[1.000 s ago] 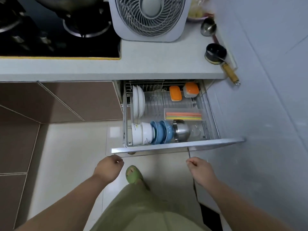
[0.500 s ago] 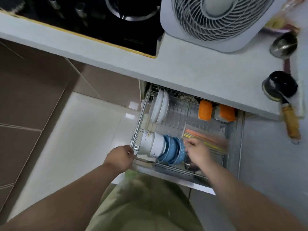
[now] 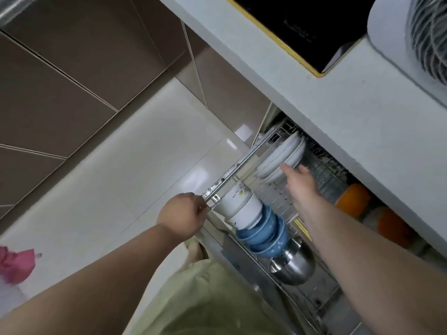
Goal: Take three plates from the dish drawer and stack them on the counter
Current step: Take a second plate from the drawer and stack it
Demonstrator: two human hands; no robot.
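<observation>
Plates [image 3: 281, 154]: white, on edge in drawer rack [image 3: 321, 170], just beyond right hand [image 3: 298, 182] fingertips. Right hand open, not yet touching. Left hand [image 3: 182, 217] closed on drawer rail [image 3: 232, 172]. Plates likely ceramic: stiff, smooth, slippery, breakable, rather heavy. Best pinch upper rim, thumb opposite fingers, lift straight out of slots.

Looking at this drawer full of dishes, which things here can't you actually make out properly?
- White plates, head view: they overlap on edge, so their number is unclear, and the right hand covers their lower edge.
- Orange-lidded containers: blurred and partly under the counter.
- Fan: cut off by the picture's edge.
- Left hand: closed at the drawer rail; fingers hidden.
</observation>
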